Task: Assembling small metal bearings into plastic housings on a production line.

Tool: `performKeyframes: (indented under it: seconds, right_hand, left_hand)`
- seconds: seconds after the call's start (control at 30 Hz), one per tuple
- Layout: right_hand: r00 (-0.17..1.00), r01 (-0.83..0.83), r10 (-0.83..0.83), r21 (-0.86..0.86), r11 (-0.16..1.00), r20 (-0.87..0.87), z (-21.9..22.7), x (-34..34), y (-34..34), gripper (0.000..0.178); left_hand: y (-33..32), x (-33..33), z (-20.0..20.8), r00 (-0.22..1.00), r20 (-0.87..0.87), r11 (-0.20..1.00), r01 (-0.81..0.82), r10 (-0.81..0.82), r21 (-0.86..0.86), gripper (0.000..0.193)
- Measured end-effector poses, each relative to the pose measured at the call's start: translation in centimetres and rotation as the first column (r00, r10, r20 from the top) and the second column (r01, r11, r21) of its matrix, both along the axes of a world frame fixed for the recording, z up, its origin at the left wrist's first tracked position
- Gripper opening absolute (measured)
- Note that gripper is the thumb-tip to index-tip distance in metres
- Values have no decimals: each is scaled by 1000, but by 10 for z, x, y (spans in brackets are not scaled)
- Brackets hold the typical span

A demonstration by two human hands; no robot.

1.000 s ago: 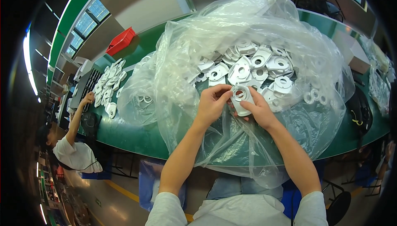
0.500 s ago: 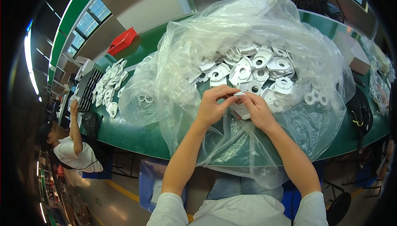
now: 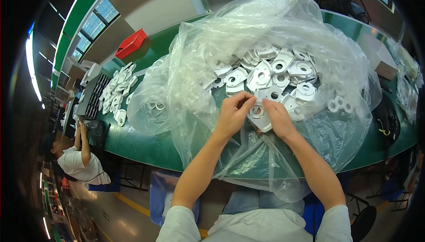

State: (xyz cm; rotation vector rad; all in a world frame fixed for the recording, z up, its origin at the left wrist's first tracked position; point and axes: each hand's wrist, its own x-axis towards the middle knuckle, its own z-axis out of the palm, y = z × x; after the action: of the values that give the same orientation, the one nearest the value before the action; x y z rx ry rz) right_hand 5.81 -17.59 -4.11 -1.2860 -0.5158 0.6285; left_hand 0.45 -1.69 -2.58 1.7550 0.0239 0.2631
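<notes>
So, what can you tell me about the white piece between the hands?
The white piece is a flattish plate with rounded corners and a raised ring around a round opening toward its far end. It looks like smooth plastic or coated metal; I can't tell which. The left hand and right hand hold it by opposite sides, just nearer than the pile of similar parts.

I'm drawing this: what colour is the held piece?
White: the held piece shows best in the head view.
</notes>
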Motion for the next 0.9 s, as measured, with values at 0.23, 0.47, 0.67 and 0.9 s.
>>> performKeyframes:
  seconds: [0.23, 0.47, 0.67, 0.9]
  right_hand:
    - [998, -28, 28, -6, 1000, -52, 3, 7, -6, 49]
    - [993, -120, 121, -31, 992, 13, 5, 4, -1, 48]
    - [996, -59, 60, -16, 998, 66, -11, 5, 1, 54]
    - [992, -118, 119, -23, 993, 48, -8, 8, -7, 48]
  left_hand:
    - [-4, -1, 11, 992, 90, 975, 68, -88, 213, 39]
    - [12, 0, 6, 997, -55, 997, 57, -60, -43, 15]
    - [16, -33, 16, 992, 53, 993, -114, 116, -42, 8]
    - [105, -211, 8, 587, 96, 595, -796, 804, -115, 23]
